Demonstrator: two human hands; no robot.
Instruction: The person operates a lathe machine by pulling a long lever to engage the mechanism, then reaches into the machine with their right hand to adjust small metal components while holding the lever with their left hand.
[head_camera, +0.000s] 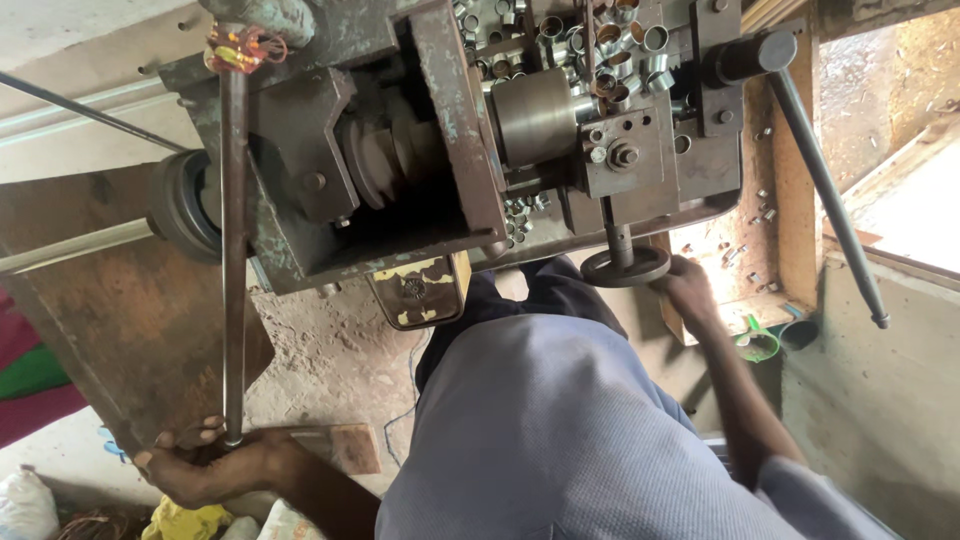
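The machine (450, 130) sits at the top of the view, its tray of metal rings (600, 45) on the upper right. A long lever (233, 250) runs down its left side into the left hand (205, 465), low left. The handwheel (625, 266) hangs beneath the machine's right part, the right hand (688, 290) touching it. Another lever (825, 185) slants away far right.

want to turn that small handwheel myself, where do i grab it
Grip the handwheel by its rim, coming from the right side, as the right hand does. It lies flat on a vertical shaft, and the machine body blocks the left and far sides.
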